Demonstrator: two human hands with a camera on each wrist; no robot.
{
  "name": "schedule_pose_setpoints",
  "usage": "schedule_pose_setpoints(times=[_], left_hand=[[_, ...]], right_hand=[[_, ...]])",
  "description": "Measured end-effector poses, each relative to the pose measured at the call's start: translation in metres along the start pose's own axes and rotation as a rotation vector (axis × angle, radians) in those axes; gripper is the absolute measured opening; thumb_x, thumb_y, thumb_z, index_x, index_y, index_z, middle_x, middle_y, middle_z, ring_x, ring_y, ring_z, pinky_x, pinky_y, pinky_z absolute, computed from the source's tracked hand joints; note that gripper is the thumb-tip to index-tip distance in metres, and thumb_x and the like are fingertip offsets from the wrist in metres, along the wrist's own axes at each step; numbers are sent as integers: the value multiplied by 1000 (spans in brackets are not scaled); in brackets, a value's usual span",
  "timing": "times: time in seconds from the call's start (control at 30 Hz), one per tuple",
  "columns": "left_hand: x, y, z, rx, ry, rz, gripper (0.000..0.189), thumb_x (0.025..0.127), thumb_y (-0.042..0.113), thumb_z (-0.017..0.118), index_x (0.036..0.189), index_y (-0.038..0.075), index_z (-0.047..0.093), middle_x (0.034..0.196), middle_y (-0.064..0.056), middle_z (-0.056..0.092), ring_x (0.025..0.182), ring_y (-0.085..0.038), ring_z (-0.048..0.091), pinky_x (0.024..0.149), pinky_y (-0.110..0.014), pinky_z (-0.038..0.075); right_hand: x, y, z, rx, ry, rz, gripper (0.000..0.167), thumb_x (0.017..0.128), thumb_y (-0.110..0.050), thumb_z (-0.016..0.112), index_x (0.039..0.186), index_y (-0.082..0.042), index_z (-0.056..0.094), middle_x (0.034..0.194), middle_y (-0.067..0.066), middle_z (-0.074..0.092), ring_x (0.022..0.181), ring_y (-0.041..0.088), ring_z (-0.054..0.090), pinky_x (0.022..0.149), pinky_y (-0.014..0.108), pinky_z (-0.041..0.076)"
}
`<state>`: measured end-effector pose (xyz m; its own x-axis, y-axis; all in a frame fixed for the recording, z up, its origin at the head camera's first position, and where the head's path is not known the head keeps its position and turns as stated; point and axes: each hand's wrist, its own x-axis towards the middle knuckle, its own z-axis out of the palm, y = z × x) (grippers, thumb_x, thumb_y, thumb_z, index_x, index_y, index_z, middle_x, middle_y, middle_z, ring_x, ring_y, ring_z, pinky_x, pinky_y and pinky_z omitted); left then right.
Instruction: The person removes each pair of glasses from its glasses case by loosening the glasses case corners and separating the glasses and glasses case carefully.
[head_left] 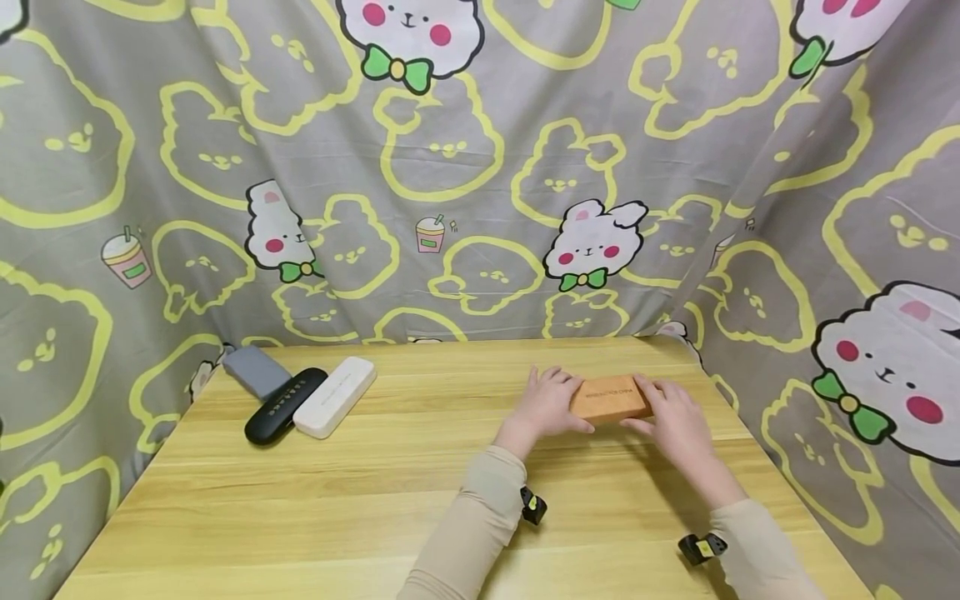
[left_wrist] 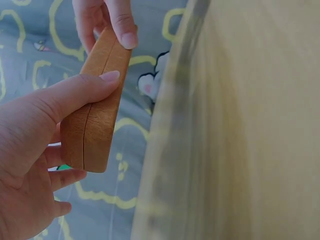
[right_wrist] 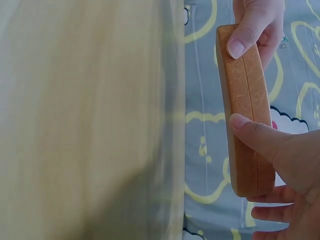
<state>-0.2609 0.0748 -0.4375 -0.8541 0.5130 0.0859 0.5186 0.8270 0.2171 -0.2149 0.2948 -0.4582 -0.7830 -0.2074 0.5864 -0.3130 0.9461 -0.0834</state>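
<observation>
Both hands hold a tan-orange glasses case (head_left: 609, 400) with dark lettering on its upper face, over the far right part of the table. Its left end is gripped by the left hand (head_left: 546, 402), and the right hand (head_left: 678, 421) grips the other end. In the left wrist view, the thumbs press on the front side of the case (left_wrist: 97, 127), where a thin seam runs lengthwise and the lid sits closed. The right wrist view shows the same case (right_wrist: 245, 95) between both thumbs and the fingers behind it.
At the far left of the wooden table (head_left: 360, 492) lie a white case (head_left: 335, 397), a black case (head_left: 281, 410) and a grey-blue case (head_left: 257, 372), side by side. A patterned grey curtain (head_left: 465, 175) hangs behind the table and along both sides.
</observation>
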Motion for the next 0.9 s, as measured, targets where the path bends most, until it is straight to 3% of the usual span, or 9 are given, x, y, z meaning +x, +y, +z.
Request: schedule_pose_setpoints(times=[0.37,0.6,0.9], left_hand=[[5,20,17,26,-17,25,83,75,65,71,145,26,47,145,5,52,143,-19,37,120,-54,22],[6,29,28,41,-23,10,82,74,68,70,143,29,49,144,9,52,142,-18,39,120,-54,23],[15,44,41,70,-26,2,82,73,70,70,142,31,49,142,11,53,140,-17,41,118,-56,25]], right_hand=[[-18,15,-8,-36,-73,69,83,62,-37,89,132,-5,57,106,28,64,94,47,61,76,62,49],[-26,24,-9,-35,-96,57,82,62,-38,88,131,-6,58,105,26,65,95,46,61,74,62,49],[-35,36,-11,-17,-152,121,82,64,-36,88,133,-4,56,110,28,64,98,48,59,76,64,47]])
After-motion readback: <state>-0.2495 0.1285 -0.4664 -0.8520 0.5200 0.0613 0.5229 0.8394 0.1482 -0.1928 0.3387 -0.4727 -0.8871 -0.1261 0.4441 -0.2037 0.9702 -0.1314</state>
